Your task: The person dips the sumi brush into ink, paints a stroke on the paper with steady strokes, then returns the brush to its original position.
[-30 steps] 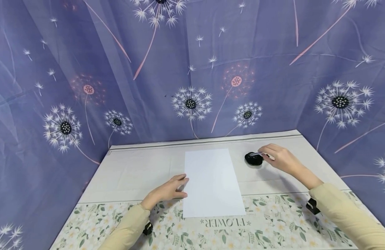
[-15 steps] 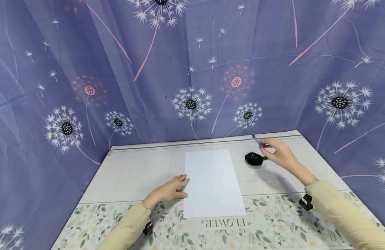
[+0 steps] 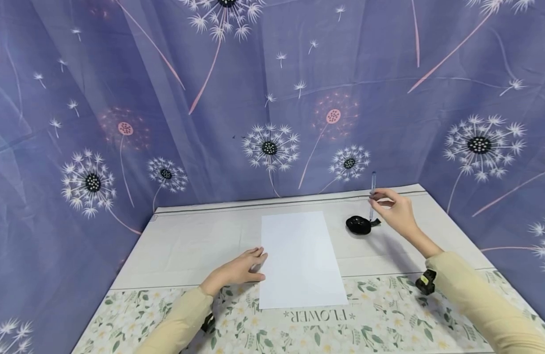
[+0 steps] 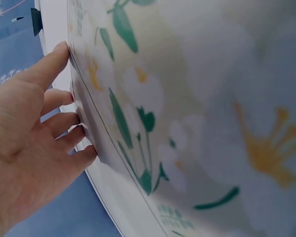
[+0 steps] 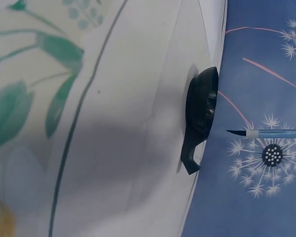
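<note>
the right hand (image 3: 395, 212) pinches a dark-tipped paintbrush (image 3: 373, 182) nearly upright, its tip held just above the black handled dish (image 3: 358, 225). the left hand (image 3: 234, 271), fingers loosely spread, rests at the left edge of the white paper (image 3: 301, 260).

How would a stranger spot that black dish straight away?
Find the table before the purple curtain, then the white paper on it. Right of the paper's upper half, near the brush in the right hand, sits the dish. It is round, hollow and black with a short handle, unlike the flat paper or slim brush.
</note>
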Action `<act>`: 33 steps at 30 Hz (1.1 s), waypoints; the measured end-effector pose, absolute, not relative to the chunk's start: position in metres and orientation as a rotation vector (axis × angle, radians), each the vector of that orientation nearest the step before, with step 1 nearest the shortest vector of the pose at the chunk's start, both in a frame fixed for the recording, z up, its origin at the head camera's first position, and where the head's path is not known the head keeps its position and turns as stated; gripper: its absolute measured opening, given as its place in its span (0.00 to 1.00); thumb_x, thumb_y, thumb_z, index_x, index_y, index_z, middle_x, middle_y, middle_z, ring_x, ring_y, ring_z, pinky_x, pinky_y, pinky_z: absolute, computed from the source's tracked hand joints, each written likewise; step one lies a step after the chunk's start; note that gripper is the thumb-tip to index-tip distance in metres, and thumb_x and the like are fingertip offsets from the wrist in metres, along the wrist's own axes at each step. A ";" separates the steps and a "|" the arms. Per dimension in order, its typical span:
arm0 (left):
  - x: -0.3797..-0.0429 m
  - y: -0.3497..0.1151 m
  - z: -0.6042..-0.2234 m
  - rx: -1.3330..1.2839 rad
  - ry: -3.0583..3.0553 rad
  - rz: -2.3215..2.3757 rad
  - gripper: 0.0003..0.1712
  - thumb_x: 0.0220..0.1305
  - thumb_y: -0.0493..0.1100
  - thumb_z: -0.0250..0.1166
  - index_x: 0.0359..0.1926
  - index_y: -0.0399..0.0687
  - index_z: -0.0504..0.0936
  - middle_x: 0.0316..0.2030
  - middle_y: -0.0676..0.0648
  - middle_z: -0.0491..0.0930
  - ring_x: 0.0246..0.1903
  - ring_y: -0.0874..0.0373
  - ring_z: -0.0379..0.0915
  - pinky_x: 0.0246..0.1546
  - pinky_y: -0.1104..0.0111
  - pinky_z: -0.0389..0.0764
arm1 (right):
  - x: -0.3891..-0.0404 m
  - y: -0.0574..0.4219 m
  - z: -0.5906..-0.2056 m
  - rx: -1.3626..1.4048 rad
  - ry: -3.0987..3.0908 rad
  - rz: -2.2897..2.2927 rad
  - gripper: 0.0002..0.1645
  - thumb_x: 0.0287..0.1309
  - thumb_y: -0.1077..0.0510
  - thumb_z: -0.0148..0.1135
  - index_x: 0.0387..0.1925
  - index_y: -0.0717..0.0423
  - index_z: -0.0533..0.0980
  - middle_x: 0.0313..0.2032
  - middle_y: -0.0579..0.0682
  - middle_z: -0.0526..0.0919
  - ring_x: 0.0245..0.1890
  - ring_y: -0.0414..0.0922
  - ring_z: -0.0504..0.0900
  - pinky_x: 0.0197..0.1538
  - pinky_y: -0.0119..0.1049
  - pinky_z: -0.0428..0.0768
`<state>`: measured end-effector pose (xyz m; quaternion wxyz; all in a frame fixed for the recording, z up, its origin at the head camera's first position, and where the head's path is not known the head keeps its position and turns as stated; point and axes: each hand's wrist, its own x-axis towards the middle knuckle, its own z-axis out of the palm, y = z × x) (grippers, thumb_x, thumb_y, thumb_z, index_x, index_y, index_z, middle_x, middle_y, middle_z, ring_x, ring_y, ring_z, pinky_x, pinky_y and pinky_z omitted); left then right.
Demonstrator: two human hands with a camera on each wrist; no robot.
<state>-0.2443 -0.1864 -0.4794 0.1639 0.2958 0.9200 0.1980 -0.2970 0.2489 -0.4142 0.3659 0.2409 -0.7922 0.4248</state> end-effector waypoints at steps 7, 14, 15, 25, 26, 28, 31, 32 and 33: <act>-0.242 -0.186 -0.478 0.855 2.615 0.596 0.40 0.67 0.52 0.62 0.72 0.38 0.59 0.74 0.35 0.50 0.75 0.39 0.41 0.72 0.47 0.55 | -0.310 0.250 -0.427 0.468 -2.068 1.261 0.11 0.50 0.75 0.67 0.38 0.75 0.79 0.32 0.70 0.84 0.33 0.21 0.80 0.38 0.17 0.80; -0.241 -0.187 -0.478 0.859 2.620 0.586 0.40 0.67 0.51 0.62 0.72 0.38 0.58 0.74 0.35 0.50 0.75 0.39 0.41 0.72 0.47 0.55 | -0.333 0.261 -0.457 0.391 -2.188 1.286 0.10 0.54 0.67 0.68 0.39 0.68 0.80 0.33 0.66 0.85 0.33 0.17 0.77 0.38 0.12 0.77; -0.241 -0.187 -0.478 0.866 2.621 0.585 0.40 0.67 0.51 0.62 0.72 0.38 0.58 0.74 0.35 0.50 0.75 0.38 0.42 0.71 0.47 0.55 | -0.335 0.261 -0.459 0.385 -2.194 1.284 0.10 0.55 0.66 0.68 0.39 0.68 0.80 0.33 0.64 0.86 0.32 0.17 0.77 0.39 0.13 0.77; -0.243 -0.188 -0.482 0.876 2.627 0.601 0.40 0.68 0.51 0.61 0.73 0.39 0.58 0.74 0.36 0.48 0.75 0.39 0.41 0.72 0.47 0.54 | -0.340 0.264 -0.466 0.379 -2.229 1.253 0.10 0.55 0.66 0.68 0.39 0.67 0.80 0.34 0.65 0.85 0.32 0.15 0.76 0.39 0.11 0.75; -0.244 -0.188 -0.483 0.880 2.630 0.600 0.40 0.68 0.52 0.61 0.73 0.38 0.58 0.74 0.35 0.48 0.75 0.39 0.41 0.72 0.47 0.54 | -0.341 0.264 -0.466 0.384 -2.232 1.253 0.10 0.55 0.66 0.67 0.40 0.67 0.80 0.34 0.65 0.85 0.32 0.15 0.75 0.39 0.11 0.75; -0.244 -0.189 -0.484 0.886 2.631 0.605 0.40 0.68 0.52 0.61 0.73 0.38 0.58 0.74 0.35 0.49 0.75 0.39 0.41 0.72 0.46 0.54 | -0.342 0.264 -0.467 0.390 -2.241 1.241 0.10 0.55 0.67 0.67 0.40 0.67 0.79 0.35 0.66 0.85 0.33 0.14 0.75 0.38 0.10 0.74; -0.244 -0.189 -0.484 0.887 2.626 0.614 0.40 0.68 0.52 0.61 0.73 0.38 0.58 0.74 0.35 0.49 0.75 0.39 0.41 0.72 0.46 0.54 | -0.342 0.264 -0.467 0.403 -2.256 1.222 0.11 0.55 0.67 0.67 0.41 0.68 0.79 0.35 0.65 0.86 0.33 0.14 0.74 0.38 0.10 0.74; -0.243 -0.189 -0.483 0.889 2.623 0.619 0.40 0.68 0.52 0.61 0.73 0.38 0.58 0.74 0.35 0.48 0.75 0.39 0.41 0.72 0.46 0.54 | -0.342 0.263 -0.467 0.406 -2.263 1.212 0.12 0.55 0.67 0.68 0.41 0.67 0.80 0.35 0.64 0.86 0.33 0.14 0.74 0.38 0.10 0.74; -0.243 -0.189 -0.483 0.891 2.622 0.619 0.40 0.68 0.52 0.60 0.73 0.38 0.57 0.74 0.35 0.48 0.75 0.39 0.41 0.72 0.46 0.53 | -0.342 0.263 -0.467 0.415 -2.269 1.199 0.12 0.55 0.67 0.68 0.42 0.67 0.80 0.35 0.64 0.86 0.34 0.14 0.74 0.38 0.10 0.74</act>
